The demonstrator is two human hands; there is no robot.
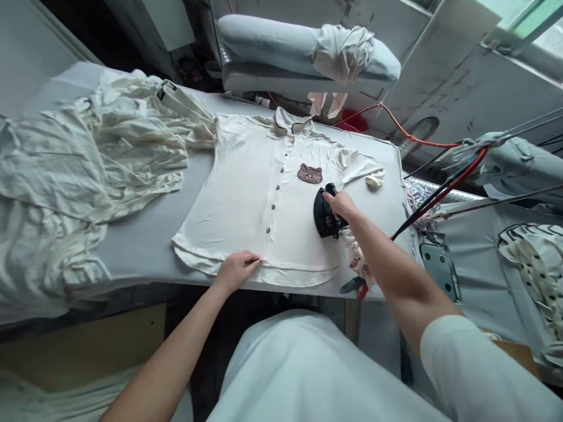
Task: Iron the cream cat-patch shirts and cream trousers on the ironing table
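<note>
A cream button-front shirt (237,193) lies spread on the padded ironing table (145,246), its collar at the far side and hem toward me. A brown cat-face patch (310,173) sits on its chest, right of the button row. My right hand (341,206) is wrapped round the handle of a black iron (323,215), which rests on the shirt's right side below the patch. My left hand (240,268) pinches the hem near the bottom of the button placket. The shirt's right sleeve lies outstretched; the left sleeve is hard to make out.
Crumpled cream garments (53,170) pile up on the left. Behind the table stands a padded sleeve arm (272,50) with bunched cloth on it. Red and black cords (440,196) run in from the right. Scissors-like handles (360,288) lie near the front edge. A dotted garment (536,275) is far right.
</note>
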